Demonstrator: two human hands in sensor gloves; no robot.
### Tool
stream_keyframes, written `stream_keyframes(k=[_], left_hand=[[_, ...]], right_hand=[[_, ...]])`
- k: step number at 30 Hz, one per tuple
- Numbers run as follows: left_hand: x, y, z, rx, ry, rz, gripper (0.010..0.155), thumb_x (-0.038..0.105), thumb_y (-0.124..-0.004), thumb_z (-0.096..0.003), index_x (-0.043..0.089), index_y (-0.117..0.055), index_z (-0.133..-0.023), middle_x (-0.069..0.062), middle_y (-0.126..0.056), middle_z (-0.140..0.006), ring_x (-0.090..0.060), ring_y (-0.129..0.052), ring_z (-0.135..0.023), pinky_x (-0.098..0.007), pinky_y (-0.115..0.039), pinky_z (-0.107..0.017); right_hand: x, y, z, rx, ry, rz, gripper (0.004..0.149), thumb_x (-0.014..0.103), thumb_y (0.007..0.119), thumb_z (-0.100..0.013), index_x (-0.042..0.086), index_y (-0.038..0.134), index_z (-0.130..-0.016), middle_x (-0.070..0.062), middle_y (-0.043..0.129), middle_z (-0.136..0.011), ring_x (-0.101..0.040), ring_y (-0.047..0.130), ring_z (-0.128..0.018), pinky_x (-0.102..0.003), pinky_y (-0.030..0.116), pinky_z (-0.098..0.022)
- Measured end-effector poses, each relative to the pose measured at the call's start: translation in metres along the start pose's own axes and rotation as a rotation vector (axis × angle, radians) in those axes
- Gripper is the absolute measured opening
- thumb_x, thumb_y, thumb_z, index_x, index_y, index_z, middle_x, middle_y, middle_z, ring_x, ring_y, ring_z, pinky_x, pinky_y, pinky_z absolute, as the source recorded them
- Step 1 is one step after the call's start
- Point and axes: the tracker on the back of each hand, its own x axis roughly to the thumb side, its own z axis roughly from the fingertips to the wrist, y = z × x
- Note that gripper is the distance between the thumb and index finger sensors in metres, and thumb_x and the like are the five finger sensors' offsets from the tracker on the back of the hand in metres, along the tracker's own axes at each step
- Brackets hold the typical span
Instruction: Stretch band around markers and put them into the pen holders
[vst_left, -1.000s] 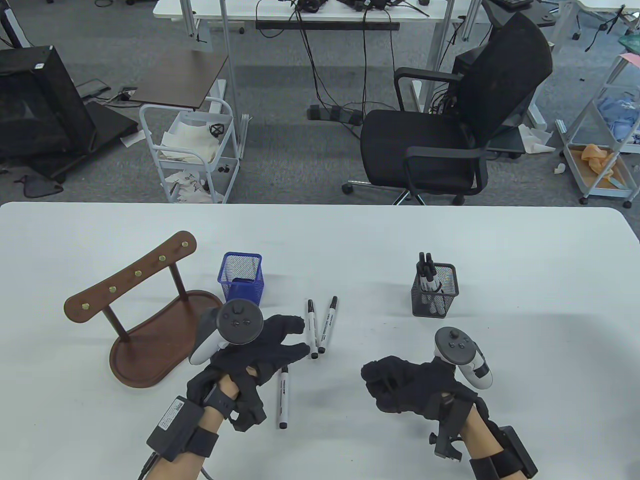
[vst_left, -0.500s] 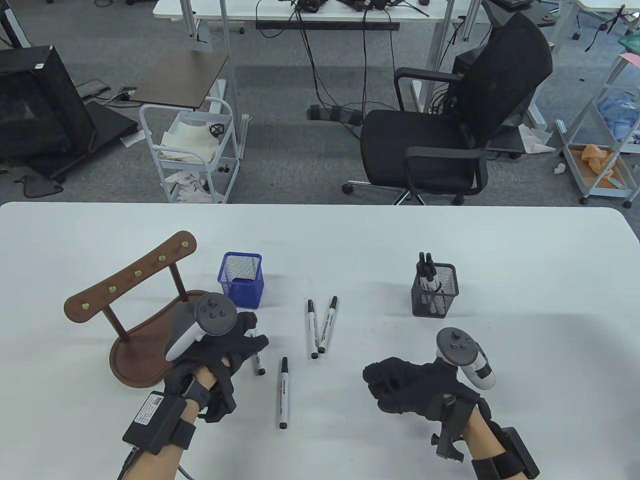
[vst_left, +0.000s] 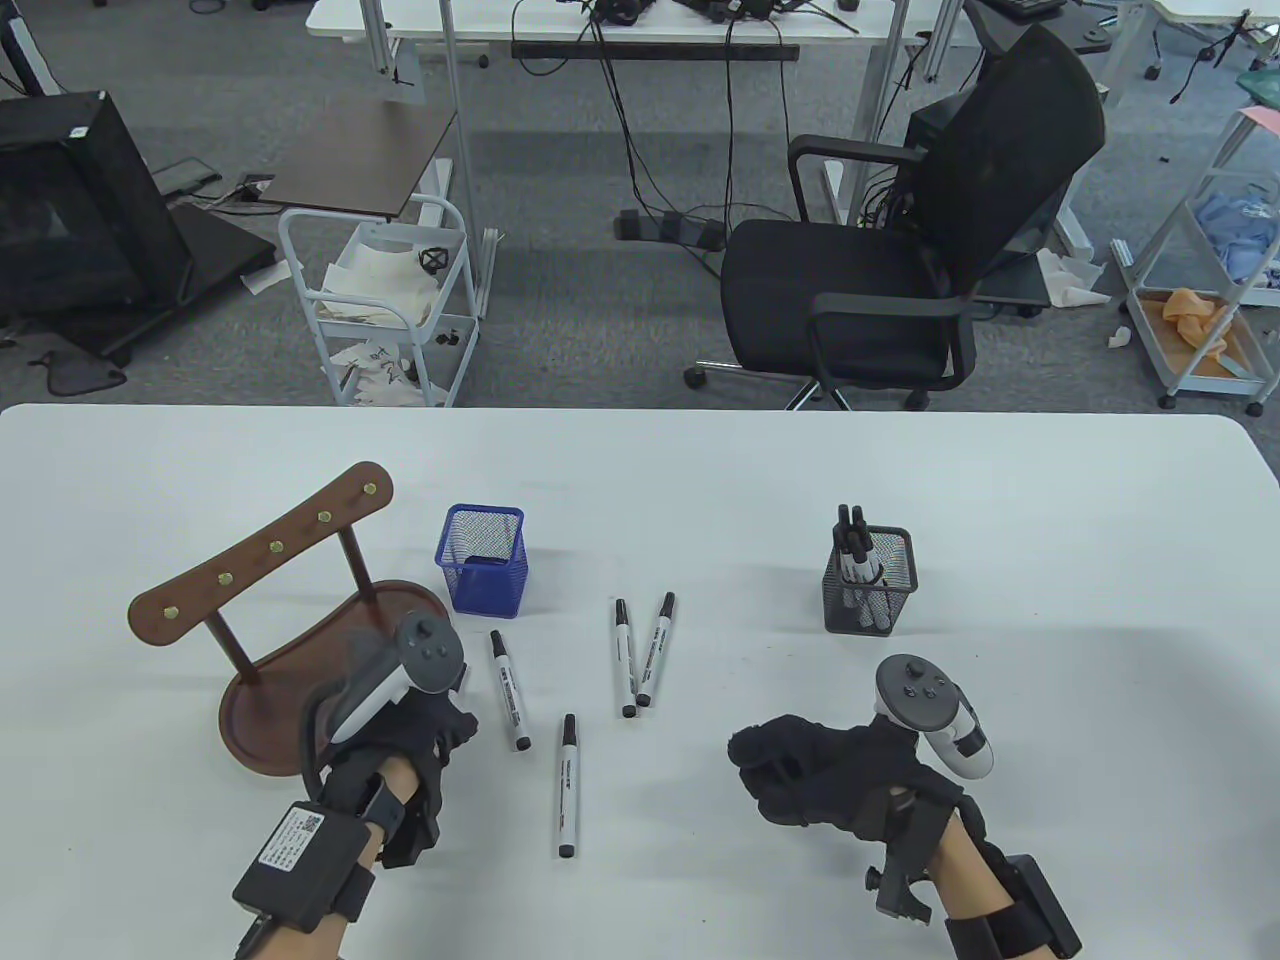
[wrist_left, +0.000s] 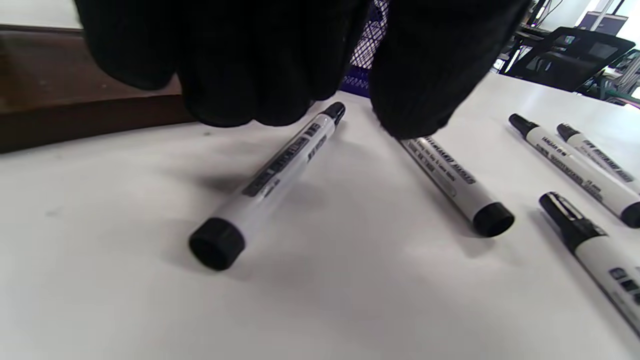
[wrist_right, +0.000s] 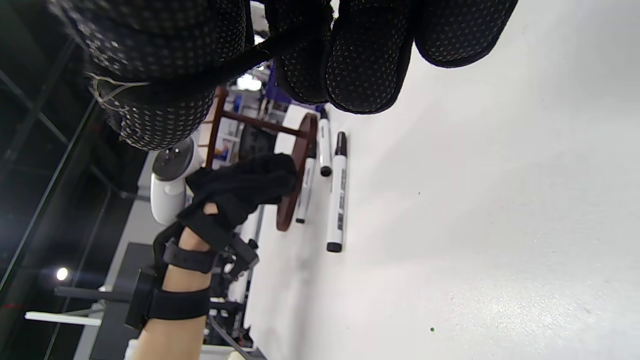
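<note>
My left hand (vst_left: 452, 722) hangs with fingers curled beside the wooden stand, just left of a loose black-capped white marker (vst_left: 508, 690). The left wrist view shows one marker (wrist_left: 265, 185) lying flat under my left hand (wrist_left: 345, 100), not gripped, and a second marker (wrist_left: 455, 180) with its far end under the thumb. Three more markers (vst_left: 568, 785) (vst_left: 625, 657) (vst_left: 655, 648) lie in the middle. My right hand (vst_left: 772, 772) is a fist on the table; in its wrist view a thin dark band (wrist_right: 250, 57) runs between thumb and fingers.
An empty-looking blue mesh holder (vst_left: 485, 570) stands behind the loose markers. To the right, a black mesh holder (vst_left: 868, 590) contains several markers. A brown wooden hook stand (vst_left: 270, 720) is at the left. An office chair (vst_left: 900, 250) sits beyond the table's far edge.
My left hand pulled back to the left toward the wooden stand and curled its fingers, dragging one marker along and leaving it uncovered. The right hand stayed a fist in place.
</note>
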Motion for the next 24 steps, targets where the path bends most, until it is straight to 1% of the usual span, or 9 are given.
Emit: stream_keyframes(k=[1,6,11,13,15,20,24], left_hand=[[-0.001,-0.002,-0.001,-0.005,0.014,-0.004,0.069,0.039,-0.091,-0.0509,0.000,-0.070,-0.103,-0.028,-0.084,-0.101,-0.050,-0.088,-0.087,-0.067,-0.073,-0.061],[-0.004,-0.008,-0.003,-0.025,0.066,-0.018,0.067,0.038,-0.093,-0.0500,-0.001,-0.074,-0.100,-0.028,-0.089,-0.096,-0.046,-0.094,-0.081,-0.064,-0.078,-0.057],[-0.004,-0.012,-0.007,-0.049,0.099,-0.051,0.064,0.036,-0.095,-0.0491,-0.001,-0.076,-0.097,-0.024,-0.091,-0.092,-0.043,-0.096,-0.077,-0.063,-0.079,-0.056],[-0.003,-0.013,-0.008,-0.059,0.107,-0.061,0.063,0.036,-0.095,-0.0493,-0.001,-0.076,-0.096,-0.027,-0.091,-0.090,-0.043,-0.096,-0.076,-0.064,-0.078,-0.056],[-0.002,-0.014,-0.010,-0.065,0.117,-0.084,0.061,0.037,-0.095,-0.0493,0.000,-0.077,-0.095,-0.025,-0.092,-0.088,-0.041,-0.097,-0.074,-0.064,-0.078,-0.056],[0.003,-0.018,-0.013,-0.044,0.135,-0.168,0.055,0.034,-0.094,-0.0504,0.000,-0.080,-0.092,-0.021,-0.093,-0.083,-0.038,-0.099,-0.069,-0.064,-0.078,-0.055],[0.005,-0.019,-0.015,-0.044,0.144,-0.182,0.052,0.034,-0.092,-0.0526,0.000,-0.080,-0.091,-0.022,-0.093,-0.081,-0.039,-0.098,-0.068,-0.064,-0.077,-0.056]], right_hand=[[0.000,0.000,0.000,0.001,0.003,0.000,0.060,0.043,0.093,-0.045,0.034,0.067,-0.099,-0.004,0.085,-0.094,-0.031,0.090,-0.073,-0.062,0.066,-0.065],[-0.001,0.000,0.000,0.003,0.007,0.002,0.060,0.042,0.093,-0.045,0.034,0.068,-0.099,-0.004,0.085,-0.094,-0.031,0.090,-0.072,-0.062,0.066,-0.065],[-0.001,0.000,0.000,0.006,0.011,0.000,0.059,0.042,0.093,-0.045,0.034,0.068,-0.098,-0.005,0.086,-0.094,-0.031,0.091,-0.072,-0.062,0.066,-0.065],[-0.001,0.000,0.000,0.007,0.012,0.002,0.059,0.042,0.093,-0.046,0.034,0.068,-0.099,-0.005,0.086,-0.093,-0.031,0.091,-0.072,-0.062,0.066,-0.065],[-0.001,0.000,0.000,0.009,0.012,0.003,0.059,0.042,0.093,-0.046,0.033,0.069,-0.098,-0.005,0.086,-0.093,-0.032,0.091,-0.072,-0.062,0.066,-0.065],[-0.001,0.001,-0.001,0.012,0.012,0.003,0.058,0.042,0.093,-0.046,0.033,0.069,-0.098,-0.005,0.086,-0.093,-0.031,0.091,-0.072,-0.062,0.067,-0.065],[-0.001,0.002,-0.001,0.015,0.016,0.004,0.058,0.042,0.093,-0.046,0.033,0.069,-0.098,-0.005,0.086,-0.093,-0.031,0.091,-0.071,-0.062,0.067,-0.065]])
